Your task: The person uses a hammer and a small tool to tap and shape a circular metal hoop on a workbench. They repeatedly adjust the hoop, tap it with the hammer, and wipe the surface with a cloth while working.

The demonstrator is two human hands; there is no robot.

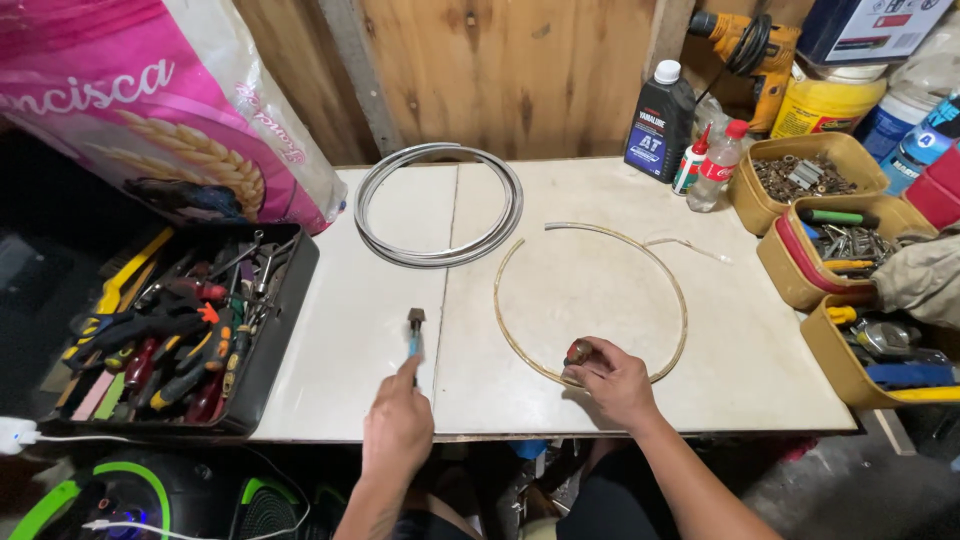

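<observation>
My left hand [397, 425] grips a small brush [414, 330] with a blue handle, its dark head pointing away from me over the white tabletop [340, 330]. My right hand [612, 380] is closed on a small brown, rusty round part [578, 351] that rests where a thin tan hose loop [590, 300] lies on the table. The loop's two ends are apart at its far side. A coil of grey cable [440, 205] lies farther back on the table, touched by neither hand.
A black tray of hand tools [180, 335] sits at the left, a pink and white sack [160, 100] behind it. At the right stand yellow tubs of screws and tools [810, 180], a black oil bottle [658, 120], small bottles [715, 165] and a yellow drill [750, 50].
</observation>
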